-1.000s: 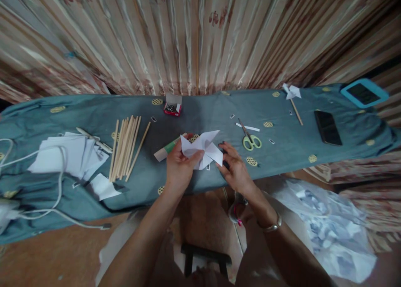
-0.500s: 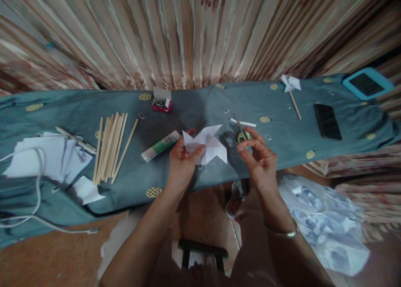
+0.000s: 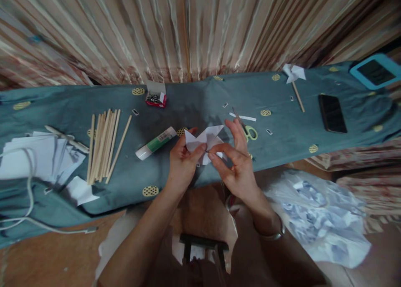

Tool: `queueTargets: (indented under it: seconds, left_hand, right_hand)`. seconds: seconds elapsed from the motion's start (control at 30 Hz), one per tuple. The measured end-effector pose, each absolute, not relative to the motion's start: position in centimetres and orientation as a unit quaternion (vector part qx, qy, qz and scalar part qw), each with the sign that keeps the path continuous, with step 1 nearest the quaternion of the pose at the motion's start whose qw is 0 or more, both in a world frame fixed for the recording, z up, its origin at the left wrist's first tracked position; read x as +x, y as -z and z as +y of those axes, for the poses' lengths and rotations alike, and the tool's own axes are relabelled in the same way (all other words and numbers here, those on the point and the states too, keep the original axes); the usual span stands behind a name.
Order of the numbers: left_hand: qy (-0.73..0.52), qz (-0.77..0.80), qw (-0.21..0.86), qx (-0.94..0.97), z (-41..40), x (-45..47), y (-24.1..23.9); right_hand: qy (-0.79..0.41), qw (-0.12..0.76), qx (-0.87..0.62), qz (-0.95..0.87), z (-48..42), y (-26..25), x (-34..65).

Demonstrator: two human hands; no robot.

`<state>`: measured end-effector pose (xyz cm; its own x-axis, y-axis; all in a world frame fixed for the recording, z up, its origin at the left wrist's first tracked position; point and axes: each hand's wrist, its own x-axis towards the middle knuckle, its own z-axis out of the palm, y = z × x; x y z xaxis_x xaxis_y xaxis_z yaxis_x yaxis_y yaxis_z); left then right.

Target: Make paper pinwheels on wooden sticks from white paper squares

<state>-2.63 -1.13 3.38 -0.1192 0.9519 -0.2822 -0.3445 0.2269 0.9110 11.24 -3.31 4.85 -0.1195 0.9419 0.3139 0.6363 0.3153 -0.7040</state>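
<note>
A white folded paper pinwheel (image 3: 203, 140) is held over the front edge of a teal cloth-covered table (image 3: 200, 111). My left hand (image 3: 181, 161) pinches its left side, thumb on top. The fingers of my right hand (image 3: 236, 161) are pinched at the pinwheel's middle, on something too small to make out. A glue stick (image 3: 156, 143) lies just left of the hands. Yellow-handled scissors (image 3: 249, 130) lie just right of them.
Several wooden sticks (image 3: 105, 147) and a stack of white paper (image 3: 40, 157) with a white cable lie at the left. A small red box of pins (image 3: 155, 98) sits at the back. A finished pinwheel on a stick (image 3: 294, 76), a black phone (image 3: 332, 113) and a blue-cased tablet (image 3: 374, 72) are at the right. A plastic bag of paper scraps (image 3: 316, 220) is on the floor.
My right hand lifted away from the pinwheel toward the scissors, then came back with fingers pinched to the pinwheel's middle. The left hand kept hold of the pinwheel.
</note>
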Motion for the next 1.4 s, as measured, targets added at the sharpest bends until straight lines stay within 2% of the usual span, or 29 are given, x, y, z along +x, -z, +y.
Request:
queueTargets:
  seconds: [0.8, 1.17, 1.4]
  left_hand:
    - [-0.545, 0.510, 0.582, 0.324, -1.4, -3.1, -3.6]
    - [-0.545, 0.496, 0.597, 0.319, -1.5, -3.4, -3.6]
    - [-0.541, 0.478, 0.619, 0.308, -1.4, -3.7, -3.2]
  right_hand:
    - [-0.204, 0.406, -0.525, -0.720, -3.0, -3.9, 10.9]
    - [-0.308, 0.405, -0.528, -0.680, -2.7, -4.4, 11.3]
    - [-0.330, 0.421, -0.533, -0.656, -2.5, -4.2, 11.3]
